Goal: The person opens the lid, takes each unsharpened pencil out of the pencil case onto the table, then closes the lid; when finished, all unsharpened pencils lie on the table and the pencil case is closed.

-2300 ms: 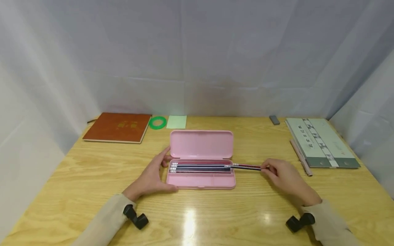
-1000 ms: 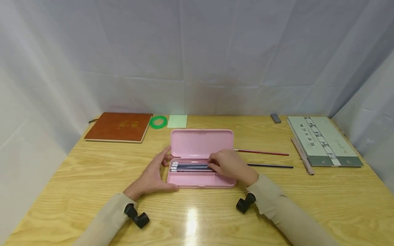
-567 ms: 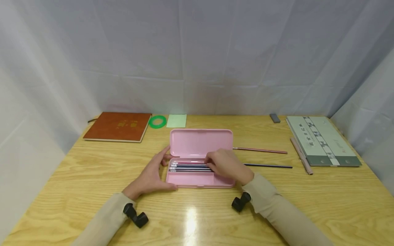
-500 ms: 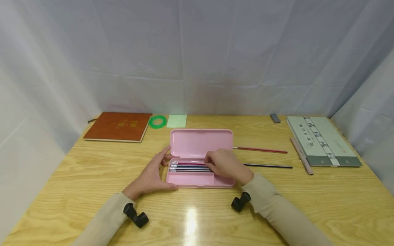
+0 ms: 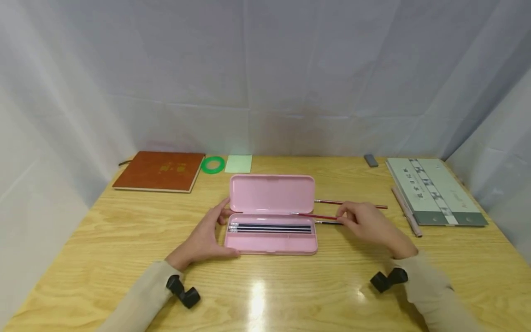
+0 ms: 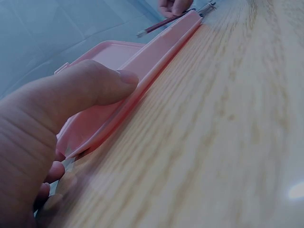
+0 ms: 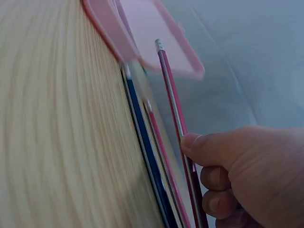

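- Your slim red-and-dark striped pencil with a silver eraser end (image 5: 316, 216) slants above the rear right corner of the hinged pink plastic pencil case (image 5: 257, 244), whose lid stands raised.
- Your right hand (image 5: 368, 223) pinches that pencil between thumb and forefinger, just beyond the case's right end. A light, firm grip should do; a thin barrel can roll if squeezed unevenly.
- Your left hand (image 5: 202, 239) holds the case's left end, thumb on the front rim, fingers bent round the side. That brace is best left firm, so a knock won't slide the case.
- In the case's rear compartment lie dark pencils with silver ends (image 5: 269, 228); lift clear of its wall.
- On the wooden desk (image 5: 315, 286), right of the case, lie a dark blue pencil (image 5: 327, 222) and, farther back, another red pencil (image 5: 327, 202). Watch your knuckles there; either could roll.
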### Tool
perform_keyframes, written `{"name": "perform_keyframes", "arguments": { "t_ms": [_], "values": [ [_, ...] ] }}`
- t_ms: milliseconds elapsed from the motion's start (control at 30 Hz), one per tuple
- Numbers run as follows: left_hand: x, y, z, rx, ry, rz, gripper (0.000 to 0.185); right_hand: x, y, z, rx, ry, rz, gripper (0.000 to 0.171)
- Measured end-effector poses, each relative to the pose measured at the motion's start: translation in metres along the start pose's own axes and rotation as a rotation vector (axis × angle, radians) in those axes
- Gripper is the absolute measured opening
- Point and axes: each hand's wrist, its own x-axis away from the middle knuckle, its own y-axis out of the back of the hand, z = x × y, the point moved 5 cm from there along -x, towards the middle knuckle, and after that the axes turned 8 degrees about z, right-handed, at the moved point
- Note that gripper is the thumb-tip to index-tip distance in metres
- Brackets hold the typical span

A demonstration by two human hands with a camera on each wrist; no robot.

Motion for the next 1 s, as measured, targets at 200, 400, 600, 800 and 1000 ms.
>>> {"name": "perform_keyframes", "arguments": {
  "t_ms": [200,400,600,800,1000],
  "values": [
    [0.002,0.002,0.000,0.002,0.004,0.000,0.127,0.029,0.008,-0.048,-0.030,-0.078,0.022,0.004],
    [-0.001,-0.001,0.001,0.009,0.004,0.008,0.127,0.020,0.007,-0.051,-0.044,-0.085,0.085,0.014],
    [-0.001,-0.002,0.001,0.000,0.020,0.010,0.128,0.005,0.003,-0.051,0.056,-0.136,0.130,0.061],
    [-0.003,-0.003,0.000,0.014,0.002,0.007,0.128,0.008,0.005,-0.056,-0.026,-0.121,0.154,0.014],
    [0.000,0.000,0.001,0.009,0.013,0.007,0.127,0.016,-0.004,-0.047,-0.108,-0.069,0.155,0.011]
  ]
}}
